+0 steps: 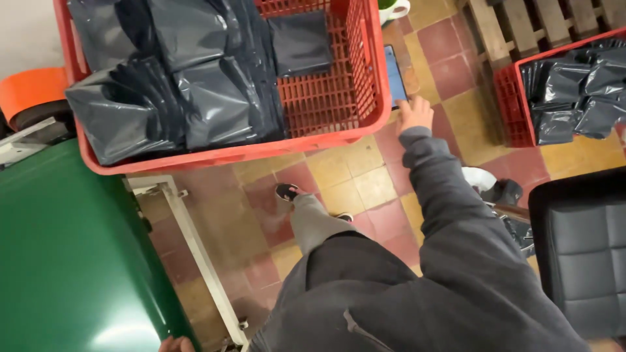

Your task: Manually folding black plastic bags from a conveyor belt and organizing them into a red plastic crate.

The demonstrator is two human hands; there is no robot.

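Note:
My right hand [413, 112] reaches forward in a grey sleeve and holds a phone [394, 75] with a lit blue screen against the outer right wall of a big red plastic crate [365, 78]. The crate holds several dark grey plastic bags [176, 85]. My left hand [175, 343] shows only as fingertips at the bottom edge, touching the rim of a green conveyor belt [72, 261]; whether it grips anything is hidden. My grey-trousered leg and black shoe [287, 191] stand on the tiled floor.
A second red crate [512, 98] of dark bags sits at the right, beside a wooden pallet [515, 19]. A black padded chair [580, 248] is at the lower right. A white metal frame [195, 248] edges the belt. An orange roller [29, 91] is at far left.

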